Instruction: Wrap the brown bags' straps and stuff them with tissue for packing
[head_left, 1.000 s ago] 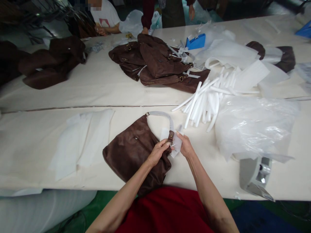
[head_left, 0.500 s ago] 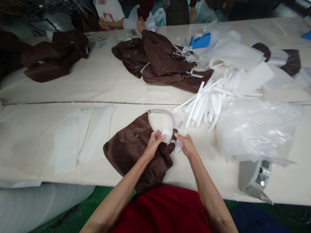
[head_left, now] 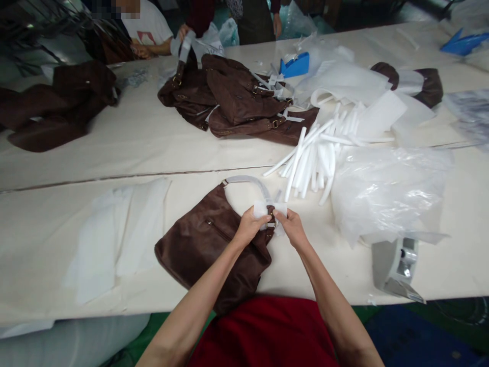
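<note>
A brown leather handbag (head_left: 198, 239) lies on the table in front of me, its strap (head_left: 246, 179) wrapped in pale translucent material and arched away from me. At the strap's right end, near the buckle, a small white foam sheet (head_left: 261, 208) sits under the brown strap end. My left hand (head_left: 250, 224) pinches the sheet's left side, fingers closed. My right hand (head_left: 290, 224) is closed on its right side, thumb against the strap end. The fingertips partly cover the buckle.
White foam tubes (head_left: 313, 163) lie in a heap beyond the bag, beside a clear plastic bag (head_left: 389, 193). A grey tape dispenser (head_left: 395, 267) stands at right; white sheets (head_left: 99, 244) lie at left. More brown bags (head_left: 244, 97) and a blue dispenser (head_left: 294, 65) are farther back, near co-workers.
My left hand has moved right to the strap end, and the white sheet now spans between both hands. Across the table, a co-worker's hand has lifted a wrapped strap. The view has shifted.
</note>
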`<state>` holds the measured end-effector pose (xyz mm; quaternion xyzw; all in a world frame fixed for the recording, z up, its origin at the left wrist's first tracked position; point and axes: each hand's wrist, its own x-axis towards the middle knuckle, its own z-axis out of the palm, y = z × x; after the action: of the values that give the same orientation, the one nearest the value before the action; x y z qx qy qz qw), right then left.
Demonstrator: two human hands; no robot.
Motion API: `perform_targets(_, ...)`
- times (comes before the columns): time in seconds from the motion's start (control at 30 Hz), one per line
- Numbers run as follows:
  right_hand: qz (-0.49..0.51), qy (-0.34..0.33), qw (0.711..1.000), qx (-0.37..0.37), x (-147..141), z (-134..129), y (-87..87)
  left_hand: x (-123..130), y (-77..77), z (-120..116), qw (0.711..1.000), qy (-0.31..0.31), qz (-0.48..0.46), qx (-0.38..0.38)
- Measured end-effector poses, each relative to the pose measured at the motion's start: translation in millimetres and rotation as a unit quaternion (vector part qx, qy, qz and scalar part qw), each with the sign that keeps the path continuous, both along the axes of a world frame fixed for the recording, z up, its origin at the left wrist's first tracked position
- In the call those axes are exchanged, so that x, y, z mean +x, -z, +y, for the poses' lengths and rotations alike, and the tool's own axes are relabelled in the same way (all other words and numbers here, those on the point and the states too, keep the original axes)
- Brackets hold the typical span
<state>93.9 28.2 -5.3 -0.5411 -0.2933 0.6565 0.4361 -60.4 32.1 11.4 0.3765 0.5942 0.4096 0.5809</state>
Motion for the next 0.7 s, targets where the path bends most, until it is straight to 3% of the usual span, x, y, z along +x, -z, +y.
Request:
perform_targets(0.17,0.192,0.017,0.980,-0.054,9,-14,5.4,0,1.6,-9,0.998,-0.052,0.017,0.006)
perform_targets(0.33,0.244,0.077,0.965,-0.056,-13,-21,15.7,0,-2.8,-14,0.998,-0.048,0.040,0.021)
perform_targets(0.47,0.216,0.106,0.969,-0.049,-39,-27,15.7,3,-4.7,-17,0.995,-0.057,0.072,0.043)
perform_targets(0.7,0.030,0.133,0.991,0.016,-66,-35,16.5,14,-8.0,-33,0.987,-0.087,0.123,0.059)
